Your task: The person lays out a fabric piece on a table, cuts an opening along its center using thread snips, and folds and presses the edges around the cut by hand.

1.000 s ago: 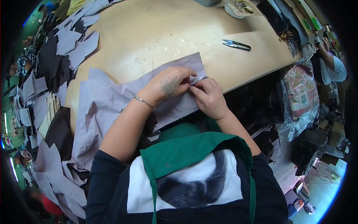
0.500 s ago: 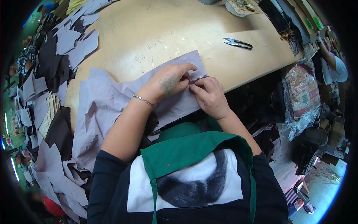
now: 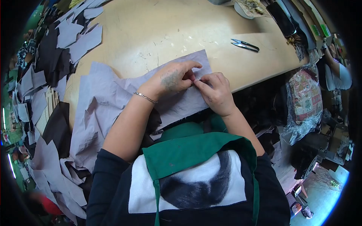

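Observation:
A wide piece of lavender-grey fabric (image 3: 181, 107) lies across the table's near edge, its left part rumpled into folds. Over its right end, my left hand (image 3: 175, 78) is closed in a pinch, thumb and fingers together, the index finger bent above. My right hand (image 3: 217, 93) meets it fingertip to fingertip, pinching too. Whatever sits between the fingertips is tiny and mostly covered by them; I cannot make it out. Farther back, to the right of both hands, thread snips (image 3: 245, 45) rest on the table.
The pale wooden table (image 3: 139, 34) spreads ahead, with lavender and dark fabric pieces (image 3: 85, 43) heaped along its left side. At the far right edge are a bowl (image 3: 244, 10) and a dark flat object (image 3: 281, 18). A plastic-wrapped patterned bundle (image 3: 304, 96) stands beyond the right edge.
My right hand has lifted slightly and its fingertips have drawn closer to my left hand's. A dark line on the fabric between the hands is now covered. The whole view has shifted a little.

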`<state>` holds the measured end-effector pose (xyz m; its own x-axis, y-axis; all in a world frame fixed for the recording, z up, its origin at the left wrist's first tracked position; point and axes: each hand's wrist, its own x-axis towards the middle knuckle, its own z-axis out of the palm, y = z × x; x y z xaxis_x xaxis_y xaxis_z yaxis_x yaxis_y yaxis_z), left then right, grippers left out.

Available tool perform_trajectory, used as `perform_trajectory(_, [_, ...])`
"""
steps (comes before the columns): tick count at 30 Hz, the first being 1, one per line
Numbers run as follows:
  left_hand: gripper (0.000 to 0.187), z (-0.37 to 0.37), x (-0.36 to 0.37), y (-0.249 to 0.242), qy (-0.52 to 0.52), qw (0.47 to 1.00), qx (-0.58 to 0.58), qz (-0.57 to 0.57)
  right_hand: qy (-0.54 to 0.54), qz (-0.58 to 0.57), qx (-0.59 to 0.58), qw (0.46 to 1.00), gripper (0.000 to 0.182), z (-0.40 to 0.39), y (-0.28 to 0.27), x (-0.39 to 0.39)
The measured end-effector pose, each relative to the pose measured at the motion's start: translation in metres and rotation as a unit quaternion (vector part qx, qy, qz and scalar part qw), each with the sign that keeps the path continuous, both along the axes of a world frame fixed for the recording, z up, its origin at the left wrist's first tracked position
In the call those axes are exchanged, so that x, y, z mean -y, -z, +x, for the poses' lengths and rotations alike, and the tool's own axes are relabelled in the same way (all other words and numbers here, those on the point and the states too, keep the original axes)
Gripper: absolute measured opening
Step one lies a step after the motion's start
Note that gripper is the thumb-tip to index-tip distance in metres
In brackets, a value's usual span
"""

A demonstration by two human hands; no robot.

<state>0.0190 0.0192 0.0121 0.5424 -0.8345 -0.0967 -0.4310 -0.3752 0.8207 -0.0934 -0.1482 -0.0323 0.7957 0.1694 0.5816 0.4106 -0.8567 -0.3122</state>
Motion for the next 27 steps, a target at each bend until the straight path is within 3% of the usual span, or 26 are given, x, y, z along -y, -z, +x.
perform_trajectory(9, [0.05, 0.001, -0.001, 0.002, 0.001, 1.0, -0.004, -0.007, -0.015, -0.044, 0.002, 0.999, 0.018, 0.001, -0.004, 0.002])
perform_trajectory(15, [0.044, -0.003, -0.001, 0.002, -0.015, 0.999, 0.001, -0.043, 0.013, -0.083, -0.086, 0.993, 0.013, 0.004, -0.015, -0.001])
perform_trajectory(27, [0.064, -0.01, -0.004, 0.009, -0.072, 0.996, -0.009, -0.049, -0.018, -0.193, -0.215, 0.957, 0.021, 0.02, -0.047, 0.002])
